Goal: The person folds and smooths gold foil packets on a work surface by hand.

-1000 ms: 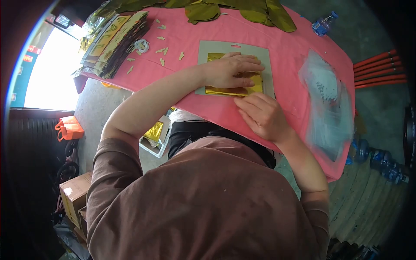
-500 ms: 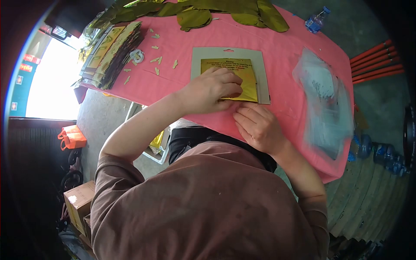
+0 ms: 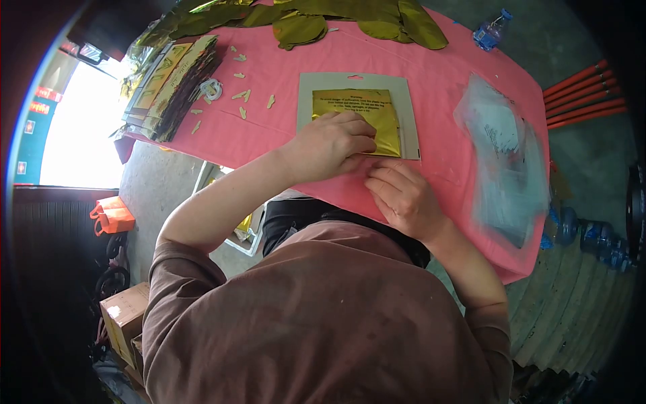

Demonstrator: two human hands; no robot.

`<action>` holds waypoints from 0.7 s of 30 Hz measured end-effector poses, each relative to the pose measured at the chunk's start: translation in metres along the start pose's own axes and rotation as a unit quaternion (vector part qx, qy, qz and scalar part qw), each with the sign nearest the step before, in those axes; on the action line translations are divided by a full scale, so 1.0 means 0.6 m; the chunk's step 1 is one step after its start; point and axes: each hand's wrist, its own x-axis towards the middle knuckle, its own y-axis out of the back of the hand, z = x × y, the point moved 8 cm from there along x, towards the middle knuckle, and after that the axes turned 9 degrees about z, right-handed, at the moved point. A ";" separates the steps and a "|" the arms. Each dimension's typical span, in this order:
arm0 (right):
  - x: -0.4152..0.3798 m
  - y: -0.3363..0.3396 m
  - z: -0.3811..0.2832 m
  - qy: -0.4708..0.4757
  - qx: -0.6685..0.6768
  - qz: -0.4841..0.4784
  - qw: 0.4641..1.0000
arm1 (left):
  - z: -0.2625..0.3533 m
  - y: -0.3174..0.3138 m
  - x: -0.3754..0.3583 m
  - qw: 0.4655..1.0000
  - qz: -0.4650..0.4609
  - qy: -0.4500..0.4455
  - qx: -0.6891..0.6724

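Your gold foil sheet (image 3: 360, 118) lies folded flat on the grey backing card (image 3: 410, 114), which sits on the pink table cover (image 3: 269, 135) directly ahead of you. Your left hand (image 3: 333, 145) rests on the foil's near left corner, fingers curled and pressing down; whether they pinch an edge, the view does not show. Your right hand (image 3: 402, 198) sits just below the card's near edge, fingers bent, touching the cover; I cannot tell if it grips anything.

Judged from the layout: the foil is folded and squared on the card, so folding looks done. It is not yet bagged. Clear sleeves (image 3: 505, 155) lie unused to your right. A stack of finished packs (image 3: 171, 84) stands at far left, and more unfolded gold foil pieces (image 3: 350, 17) wait at the far edge, so considerable work remains.
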 end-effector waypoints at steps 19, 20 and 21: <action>-0.003 0.033 0.047 -0.037 -0.077 -0.019 0.996 | 0.009 0.059 -0.068 0.999 -0.008 0.040 -0.021; -0.003 0.032 0.048 -0.033 -0.071 -0.022 0.997 | 0.010 0.059 -0.071 0.999 -0.003 0.039 -0.017; -0.001 0.034 0.047 -0.032 -0.070 -0.023 0.997 | 0.011 0.059 -0.073 0.999 0.003 0.038 -0.013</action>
